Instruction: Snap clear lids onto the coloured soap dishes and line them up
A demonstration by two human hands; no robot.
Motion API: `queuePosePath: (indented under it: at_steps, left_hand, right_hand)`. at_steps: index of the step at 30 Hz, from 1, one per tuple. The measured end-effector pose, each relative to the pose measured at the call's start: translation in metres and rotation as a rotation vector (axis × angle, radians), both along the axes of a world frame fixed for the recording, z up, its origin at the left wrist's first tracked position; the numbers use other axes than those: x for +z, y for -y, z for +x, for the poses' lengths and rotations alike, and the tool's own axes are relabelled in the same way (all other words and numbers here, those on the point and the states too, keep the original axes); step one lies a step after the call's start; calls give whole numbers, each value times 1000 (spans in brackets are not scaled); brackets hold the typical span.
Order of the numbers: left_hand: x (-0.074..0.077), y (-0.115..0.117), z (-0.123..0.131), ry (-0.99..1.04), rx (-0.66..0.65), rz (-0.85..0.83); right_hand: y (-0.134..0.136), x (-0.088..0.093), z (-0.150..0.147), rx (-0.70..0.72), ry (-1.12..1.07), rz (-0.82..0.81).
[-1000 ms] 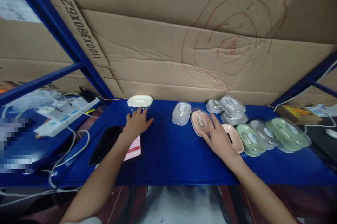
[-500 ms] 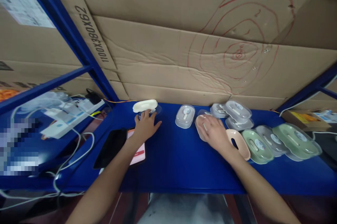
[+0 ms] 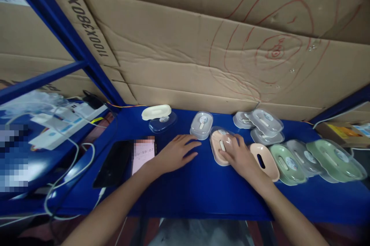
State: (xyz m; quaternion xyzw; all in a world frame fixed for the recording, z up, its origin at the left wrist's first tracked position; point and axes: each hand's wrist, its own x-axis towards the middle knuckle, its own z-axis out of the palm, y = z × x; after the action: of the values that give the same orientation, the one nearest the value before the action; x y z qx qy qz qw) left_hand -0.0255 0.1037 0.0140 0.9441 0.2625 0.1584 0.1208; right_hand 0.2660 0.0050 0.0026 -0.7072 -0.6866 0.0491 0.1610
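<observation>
My left hand hovers over the blue table with its fingers apart, holding nothing. My right hand rests on the right side of a pink lidded box, fingers spread over its clear lid. Behind and between the hands stands a grey lidded box. At the back left, a cream tray overlaps a loose clear lid. Right of my right hand lies an open pink tray with a dark slot. A green lidded box sits beside it.
More grey boxes are piled at the back right, with green boxes at the far right. A black tablet-like item and a lit phone lie at left. White power strips and cables are beyond. Cardboard stands behind.
My left hand has left the clear lid at the back left and moved right and nearer. My right hand has shifted to the pink box's right side, baring more of it. The view has shifted slightly.
</observation>
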Motion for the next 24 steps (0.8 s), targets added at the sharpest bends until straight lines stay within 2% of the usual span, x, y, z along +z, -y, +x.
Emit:
queuePosePath:
  at_steps: [4, 7, 9, 13, 16, 20, 24]
  left_hand:
    - [-3, 18, 10, 93, -119, -121]
    - [-8, 22, 14, 157, -192, -187]
    - [-10, 19, 15, 166, -200, -217]
    - [-10, 10, 13, 204, -179, -252]
    - [-9, 8, 10, 224, -130, -250]
    - [-9, 7, 6, 175, -86, -255]
    - [-8, 2, 2, 188, -154, -316]
  right_hand:
    - [22, 3, -5, 246, -99, -11]
    - [18, 4, -6, 507, -114, -8]
    - [9, 6, -7, 583, -84, 40]
    - [6, 11, -8, 417, -52, 126]
    - [18, 11, -8, 330, -114, 48]
    - [23, 1, -3, 334, -230, -54]
    - [18, -4, 5, 392, -265, -56]
